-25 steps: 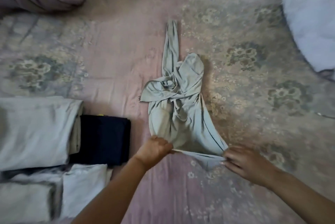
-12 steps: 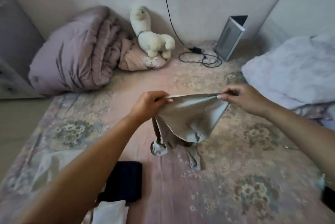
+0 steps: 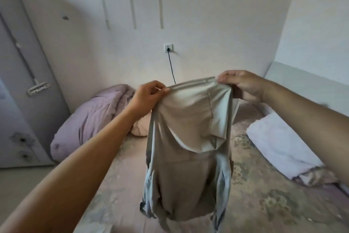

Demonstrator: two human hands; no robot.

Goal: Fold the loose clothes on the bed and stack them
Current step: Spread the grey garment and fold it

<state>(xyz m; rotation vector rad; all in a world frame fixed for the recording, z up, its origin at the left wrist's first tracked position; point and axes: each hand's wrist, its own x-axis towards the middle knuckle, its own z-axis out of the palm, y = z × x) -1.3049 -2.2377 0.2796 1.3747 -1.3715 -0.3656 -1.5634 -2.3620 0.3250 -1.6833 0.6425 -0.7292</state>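
Head camera looks out over the bed (image 3: 264,200), where a pale grey garment (image 3: 188,157) hangs in the air straight ahead of the person, held up by its top hem. Left hand (image 3: 146,97) pinches the hem's left end between thumb and fingers; right hand (image 3: 242,85) pinches the right end, slightly higher. Both hands are set apart with the hem drawn taut between them. Its long axis runs straight down from the hem, and the lower part is bunched and twisted, hanging just above the bed or brushing it; which cannot be told. Both hands sit about equally near, so laying it flat likely means lowering both together once the twist is shaken out. No containers show. A mauve rolled duvet (image 3: 90,119) lies at the far left, a white pillow (image 3: 279,146) at right
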